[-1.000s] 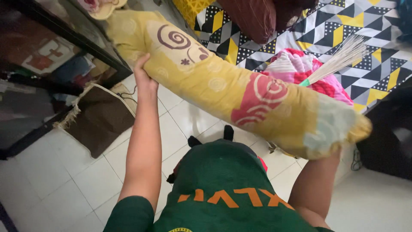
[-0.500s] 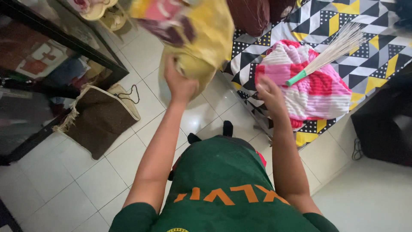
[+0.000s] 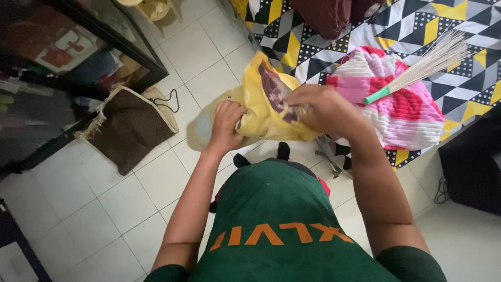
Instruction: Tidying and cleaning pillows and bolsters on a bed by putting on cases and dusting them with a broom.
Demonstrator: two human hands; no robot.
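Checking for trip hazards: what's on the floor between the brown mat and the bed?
Head view: white floor tiles, and the yellow bolster pillow gripped by both hands.

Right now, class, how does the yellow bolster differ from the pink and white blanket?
The yellow bolster is held upright over the floor by the left hand and right hand; the pink and white blanket lies bundled on the bed, untouched. The bolster is printed, the blanket ribbed and checked. Both are soft bedding.

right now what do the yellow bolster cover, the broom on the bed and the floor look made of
Yellow bolster cover: soft printed cloth, probably cotton; it creases under both hands.
Broom: thin pale stiff sticks, seemingly plant fibre, with a green, likely plastic, handle.
Floor: glossy white tiles, apparently ceramic, with grout lines.
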